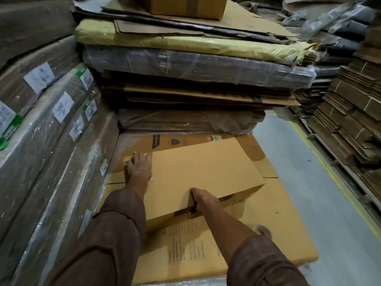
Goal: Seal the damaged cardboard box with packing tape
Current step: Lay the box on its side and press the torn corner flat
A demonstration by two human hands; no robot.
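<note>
Wrapped bundles [51,124]: stacked along the left, paper labels on the film.

Left hand [140,168]: open, fingers spread, palm flat on the box's far left corner, pressing down.

Box [202,172]: plain cardboard, centre, lying on a larger printed flat carton [278,234]; behind it, a tall stack [195,79] of flattened cartons and wrapped packs.

Right hand [203,200]: at the box's near edge, fingers curled around something dark and reddish; whether this is a tape dispenser cannot be told. A dark strip [225,198] runs along that edge to either side of the hand.

Roll [262,231]: a blurred round shape on the flat carton, right of the forearm; possibly tape.

Floor [319,182]: grey, yellow line, right.

Step in hand, by judgement: steadying the box while working tape along the near edge. Next move calls for firm hold-down at left and a straight, even pull across the seam.
</note>
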